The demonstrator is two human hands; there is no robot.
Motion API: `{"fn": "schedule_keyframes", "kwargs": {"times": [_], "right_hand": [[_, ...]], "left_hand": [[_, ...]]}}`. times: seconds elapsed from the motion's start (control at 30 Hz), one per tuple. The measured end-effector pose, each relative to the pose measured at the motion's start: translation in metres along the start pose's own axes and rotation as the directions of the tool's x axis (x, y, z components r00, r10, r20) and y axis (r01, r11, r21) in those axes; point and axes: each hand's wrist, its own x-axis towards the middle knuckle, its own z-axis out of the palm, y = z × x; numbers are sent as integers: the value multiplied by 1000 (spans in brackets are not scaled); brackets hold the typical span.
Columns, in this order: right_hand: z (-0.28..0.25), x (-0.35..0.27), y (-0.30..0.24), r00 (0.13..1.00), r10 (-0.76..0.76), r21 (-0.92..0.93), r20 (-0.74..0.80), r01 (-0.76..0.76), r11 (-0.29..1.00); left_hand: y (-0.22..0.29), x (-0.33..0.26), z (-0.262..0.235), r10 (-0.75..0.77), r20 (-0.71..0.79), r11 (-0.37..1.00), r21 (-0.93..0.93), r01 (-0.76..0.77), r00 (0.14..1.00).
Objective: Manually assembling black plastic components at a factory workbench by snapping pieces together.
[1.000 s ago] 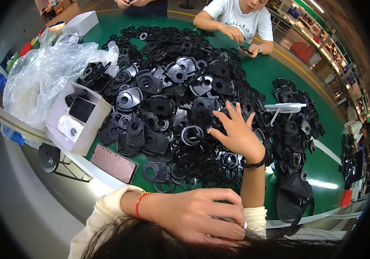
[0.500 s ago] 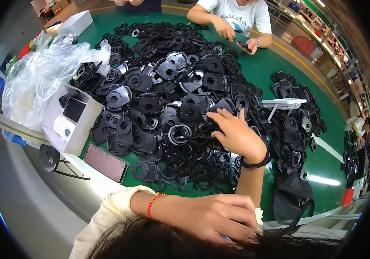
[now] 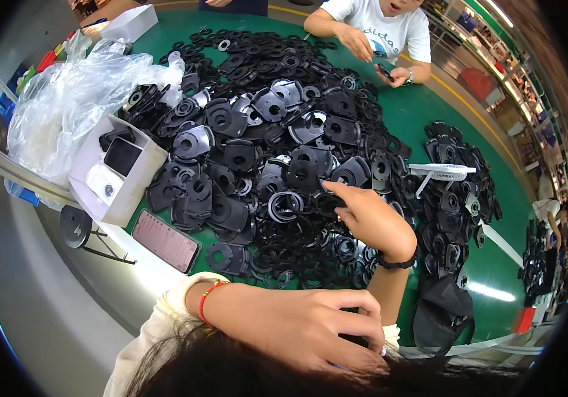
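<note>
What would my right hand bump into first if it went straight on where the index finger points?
Probably the black plate with a round hole, just up and left of your right hand; they may already touch, since depth is unclear.

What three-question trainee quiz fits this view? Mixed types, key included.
1. Which of the person's own hands is extended over the pile of black parts?
2. True or false: the phone with the lit screen lies on top of that pile.
3. What is heaped left of the pile? A) wooden blocks B) clear plastic C) blue rope

Key: 1. The right hand. 2. False; it lies beside the white box. 3. B.
</note>
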Motion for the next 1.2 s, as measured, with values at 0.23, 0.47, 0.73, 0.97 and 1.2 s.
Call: {"fn": "schedule_keyframes", "kwargs": {"times": [0.23, 0.47, 0.73, 0.97, 1.2], "right_hand": [[-1, 2, -5, 998, 8, -64, 61, -4, 998], [0, 14, -9, 979, 105, -24, 174, -103, 994], [11, 19, -10, 981, 102, -18, 163, -100, 995], [13, 28, -32, 980, 200, -344, -24, -196, 918], [43, 137, -42, 967, -104, -323, -232, 24, 946]], "left_hand": [[11, -1, -7, 11, -3, 998, 68, -10, 1000], [11, -2, 1, 143, 34, 976, 163, -146, 989], [0, -18, 64, 269, 343, 848, 358, -390, 900], [-30, -43, 111, 343, 437, 939, -119, -324, 831], [18, -51, 48, 13, 447, 988, 133, -81, 894]]}}
